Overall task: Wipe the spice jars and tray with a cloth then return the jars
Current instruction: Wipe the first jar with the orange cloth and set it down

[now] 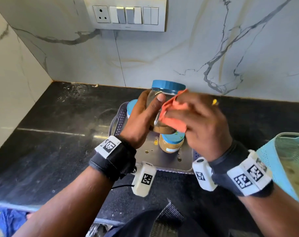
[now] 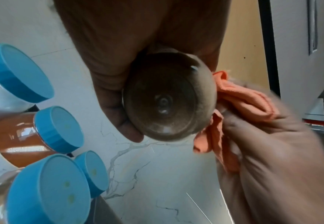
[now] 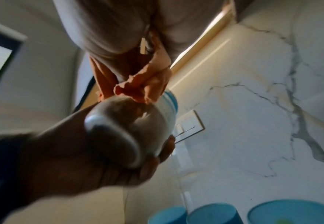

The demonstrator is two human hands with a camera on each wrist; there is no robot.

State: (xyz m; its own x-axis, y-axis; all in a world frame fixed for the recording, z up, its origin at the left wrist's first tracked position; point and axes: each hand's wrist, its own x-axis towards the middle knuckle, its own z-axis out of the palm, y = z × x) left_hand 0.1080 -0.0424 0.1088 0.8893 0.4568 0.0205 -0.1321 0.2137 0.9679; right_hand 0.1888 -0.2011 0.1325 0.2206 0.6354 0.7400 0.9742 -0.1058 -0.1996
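Note:
My left hand grips a clear spice jar with a blue lid, lifted above the tray. A little brown powder sits at its bottom. My right hand holds an orange cloth against the jar's right side; the cloth is bunched in the fingers. Below stands the grey perforated tray with several blue-lidded jars, one of them under the held jar.
The tray rests on a black stone counter against a marble wall with a switch panel. A light blue mesh basket stands at the right edge. Small crumbs lie on the tray floor.

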